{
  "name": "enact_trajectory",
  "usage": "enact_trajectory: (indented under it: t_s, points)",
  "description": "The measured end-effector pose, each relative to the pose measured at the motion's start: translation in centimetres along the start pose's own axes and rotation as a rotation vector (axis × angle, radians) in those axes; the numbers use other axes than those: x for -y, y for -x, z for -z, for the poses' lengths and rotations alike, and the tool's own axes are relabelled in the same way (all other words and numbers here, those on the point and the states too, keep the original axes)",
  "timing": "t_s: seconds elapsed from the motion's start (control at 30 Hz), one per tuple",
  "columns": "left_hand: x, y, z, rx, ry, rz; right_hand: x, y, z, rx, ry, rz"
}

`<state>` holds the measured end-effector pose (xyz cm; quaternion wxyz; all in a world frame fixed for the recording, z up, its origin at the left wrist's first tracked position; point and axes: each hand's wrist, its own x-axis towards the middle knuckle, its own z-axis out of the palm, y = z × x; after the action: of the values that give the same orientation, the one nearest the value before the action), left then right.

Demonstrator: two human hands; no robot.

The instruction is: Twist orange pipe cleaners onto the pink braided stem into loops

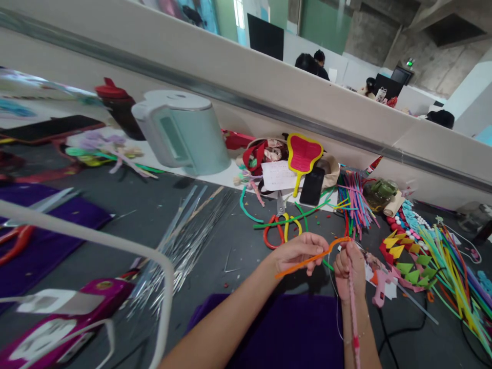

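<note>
My left hand [295,251] is closed in a pinch on an orange pipe cleaner [300,265], whose free end points down and left. The strip bends upward and runs across to my right hand [349,264]. That hand is closed round the top of a thin pink stem [352,302], which hangs down along my forearm. At the stem's top the orange end touches my right fingertips; whether it is wound on cannot be made out. Just beyond my left hand lie scissors with red and yellow handles [281,230] and a green pipe cleaner [295,214].
A purple cloth [295,333] lies under my forearms. To the left are loose metal wires [184,256] and a pale green kettle [200,133]. Bundles of pipe cleaners [357,205], a pink glue gun [380,287] and a phone [312,185] lie around. A low partition [269,87] borders the back.
</note>
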<state>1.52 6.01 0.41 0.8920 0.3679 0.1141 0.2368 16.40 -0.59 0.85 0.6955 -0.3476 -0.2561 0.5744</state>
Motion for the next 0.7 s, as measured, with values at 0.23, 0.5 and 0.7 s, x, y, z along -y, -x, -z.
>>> enact_trajectory:
  t_s: [0.23, 0.5, 0.7]
  points:
    - [2.0, -1.0, -1.2, -0.011, 0.136, -0.085, -0.1, -0.1, 0.0, -0.020, -0.008, 0.006]
    - [3.2, -1.2, -3.5, -0.094, 0.369, -0.095, -0.2, -0.2, 0.3, -0.070, 0.040, -0.021]
    - [3.8, -1.1, -4.6, -0.146, 0.561, -0.115, -0.4, -0.2, 0.2, -0.080, 0.047, -0.005]
